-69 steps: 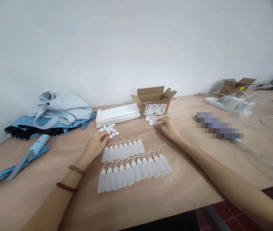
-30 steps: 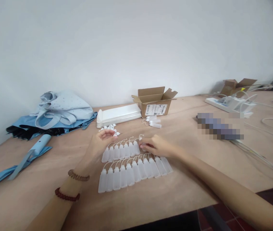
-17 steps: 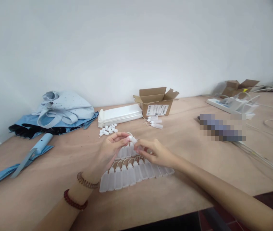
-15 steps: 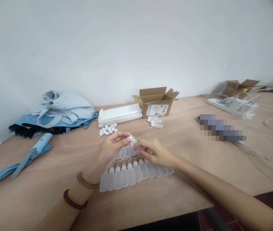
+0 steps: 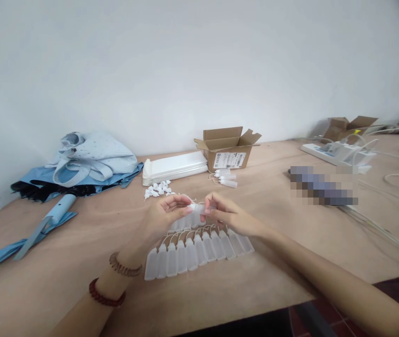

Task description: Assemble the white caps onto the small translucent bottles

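Between my two hands is a small translucent squeeze bottle [image 5: 198, 208] with a white top, held roughly sideways above the table. My left hand [image 5: 171, 211] pinches it at the white cap end, while the fingers of my right hand [image 5: 225, 211] close on its body. Below them a row of similar translucent bottles [image 5: 181, 257] lies side by side, pale cords curving from their tops. A second row behind is partly hidden by my hands. Small white caps [image 5: 157, 188] lie in a loose pile just beyond my left hand.
Behind sit a stack of white packets [image 5: 174, 167] and an open cardboard box [image 5: 230, 154], with a few bottles [image 5: 228, 180] before it. A blue umbrella [image 5: 59, 210] and cloth bag [image 5: 94, 157] lie left. A phone [image 5: 322, 187], power strip [image 5: 336, 157] and cables are right.
My right hand has shifted slightly right and up along the bottle, which has turned from slanted to more level. My left hand stays at the cap end.
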### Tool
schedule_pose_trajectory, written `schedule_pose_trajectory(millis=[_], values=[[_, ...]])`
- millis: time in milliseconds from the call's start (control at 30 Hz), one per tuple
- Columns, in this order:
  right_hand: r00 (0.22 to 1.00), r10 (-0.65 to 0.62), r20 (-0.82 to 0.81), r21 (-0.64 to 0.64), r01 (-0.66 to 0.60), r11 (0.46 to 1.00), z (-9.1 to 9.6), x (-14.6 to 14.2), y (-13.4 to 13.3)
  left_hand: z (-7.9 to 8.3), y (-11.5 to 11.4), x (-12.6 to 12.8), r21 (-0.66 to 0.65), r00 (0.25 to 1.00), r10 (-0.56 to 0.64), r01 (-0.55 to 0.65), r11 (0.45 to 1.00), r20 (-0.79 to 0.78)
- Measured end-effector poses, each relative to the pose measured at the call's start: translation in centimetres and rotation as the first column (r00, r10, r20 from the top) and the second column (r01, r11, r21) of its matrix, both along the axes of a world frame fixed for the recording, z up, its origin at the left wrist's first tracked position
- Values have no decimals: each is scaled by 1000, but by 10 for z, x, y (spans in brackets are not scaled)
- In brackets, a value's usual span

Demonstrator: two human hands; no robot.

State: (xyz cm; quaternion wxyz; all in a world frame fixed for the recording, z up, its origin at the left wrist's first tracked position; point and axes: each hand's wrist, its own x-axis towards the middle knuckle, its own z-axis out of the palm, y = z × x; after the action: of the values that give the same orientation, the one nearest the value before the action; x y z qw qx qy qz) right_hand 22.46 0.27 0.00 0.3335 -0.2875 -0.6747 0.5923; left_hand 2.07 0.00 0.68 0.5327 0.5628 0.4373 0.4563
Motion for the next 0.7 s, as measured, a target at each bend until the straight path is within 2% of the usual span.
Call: schedule_pose_trajectory(millis=[100,200,333,467,700], values=[[990,49,-131,-208,-75,975,-2,-3,1,2,-1,0,26,999,-27,28,999,-16],[980,63,-188,-284,-115,952,-1,-4,1,2,-2,1,32,999,-38,39,999,-34],[993,55,-108,-239,-80,968,4,-2,-1,-1,-2,1,-12,1000,-7,6,1000,-25],[999,34,-13,-130,-36,991,7,1,-3,-7,-1,1,-83,999,-51,51,995,4],[996,71,-54,-179,-80,981,1,3,1,-8,0,2,-19,995,-89,90,996,46]])
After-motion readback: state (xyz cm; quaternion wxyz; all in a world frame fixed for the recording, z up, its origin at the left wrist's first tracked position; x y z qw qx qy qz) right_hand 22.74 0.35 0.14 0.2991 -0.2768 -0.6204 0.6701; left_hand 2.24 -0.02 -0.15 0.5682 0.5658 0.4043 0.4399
